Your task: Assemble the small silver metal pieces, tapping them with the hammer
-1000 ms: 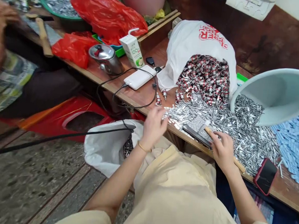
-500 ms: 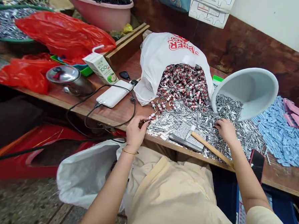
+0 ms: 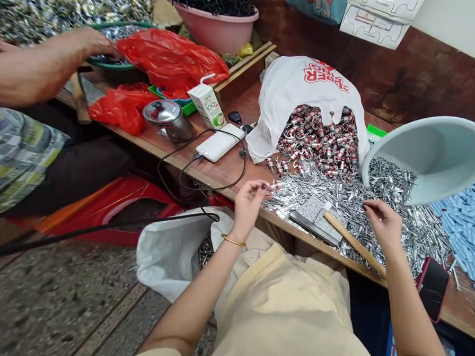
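Observation:
Between the thumb and fingertips of my left hand [image 3: 249, 205] is a small red-and-silver part [image 3: 276, 187], held above the near edge of the metal pile. My right hand [image 3: 382, 220] is raised over the loose metal pieces [image 3: 426, 230], thumb and fingers pinched; whatever it holds is too small to name. Between my hands a hammer [image 3: 353, 241] with a wooden handle lies across a grey block [image 3: 310, 213]. Behind them, a white plastic bag [image 3: 280, 90] lies open, full of red-and-silver parts [image 3: 323, 140].
A tilted grey bucket [image 3: 441, 151] stands at the right, near blue pieces [image 3: 466, 216] and a phone [image 3: 433, 288]. At the left are a power bank [image 3: 220, 142], its cable, a drink carton [image 3: 207, 106] and a metal cup [image 3: 171, 122]. Another person's hand [image 3: 87, 42] reaches in far left.
The view has swung left, bringing another person's arm into sight. My left hand has lifted a red-and-silver part off the table; my right hand has risen from the metal pile.

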Motion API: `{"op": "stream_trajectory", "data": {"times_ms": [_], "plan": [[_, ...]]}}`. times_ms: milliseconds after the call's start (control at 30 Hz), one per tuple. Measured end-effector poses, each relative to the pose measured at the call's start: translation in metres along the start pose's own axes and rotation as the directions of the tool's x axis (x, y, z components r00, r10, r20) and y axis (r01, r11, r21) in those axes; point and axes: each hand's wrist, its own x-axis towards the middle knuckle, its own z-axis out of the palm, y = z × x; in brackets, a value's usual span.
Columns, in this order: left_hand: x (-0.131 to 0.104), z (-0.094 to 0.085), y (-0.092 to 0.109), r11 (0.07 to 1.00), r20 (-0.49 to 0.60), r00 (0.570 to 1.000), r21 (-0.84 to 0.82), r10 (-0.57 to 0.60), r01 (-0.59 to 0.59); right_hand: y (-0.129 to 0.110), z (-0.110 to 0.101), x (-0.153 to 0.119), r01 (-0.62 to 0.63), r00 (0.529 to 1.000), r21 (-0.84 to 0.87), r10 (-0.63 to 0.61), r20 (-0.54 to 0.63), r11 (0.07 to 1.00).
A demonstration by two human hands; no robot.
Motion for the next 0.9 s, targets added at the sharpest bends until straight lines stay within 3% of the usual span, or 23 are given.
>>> {"op": "stream_trajectory", "data": {"times_ms": [67,167,233,333,500,600,800,900], "plan": [[-0.018,0.015,0.006,0.989,0.124,0.986,-0.088,-0.111,0.122,-0.025,0.014,-0.008,0.035,0.998,0.106,-0.039,0.039,0.994],[-0.044,0.034,0.011,0.944,0.31,0.921,-0.15,-0.237,0.294,-0.058,0.033,-0.018,0.126,0.985,0.209,-0.148,0.093,0.97],[-0.056,0.04,0.014,0.919,0.364,0.891,-0.179,-0.271,0.353,-0.074,0.04,-0.024,0.164,0.976,0.257,-0.194,0.095,0.952],[-0.064,0.039,0.017,0.912,0.376,0.884,-0.187,-0.278,0.366,-0.09,0.041,-0.033,0.175,0.972,0.313,-0.215,0.096,0.933],[-0.069,0.034,0.025,0.931,0.376,0.894,-0.168,-0.243,0.324,-0.111,0.041,-0.041,0.287,0.948,0.3,-0.315,0.048,0.91],[-0.074,0.035,0.034,0.956,0.419,0.894,-0.159,-0.161,0.247,-0.119,0.046,-0.038,0.328,0.935,0.247,-0.351,0.052,0.912],[-0.082,0.033,0.05,0.977,0.347,0.922,-0.184,0.171,-0.112,-0.118,0.058,-0.042,0.24,0.947,0.422,-0.307,0.095,0.874],[-0.083,0.033,0.05,0.972,0.327,0.923,-0.184,0.204,-0.149,-0.115,0.062,-0.049,0.198,0.968,0.478,-0.248,0.043,0.856]]}}
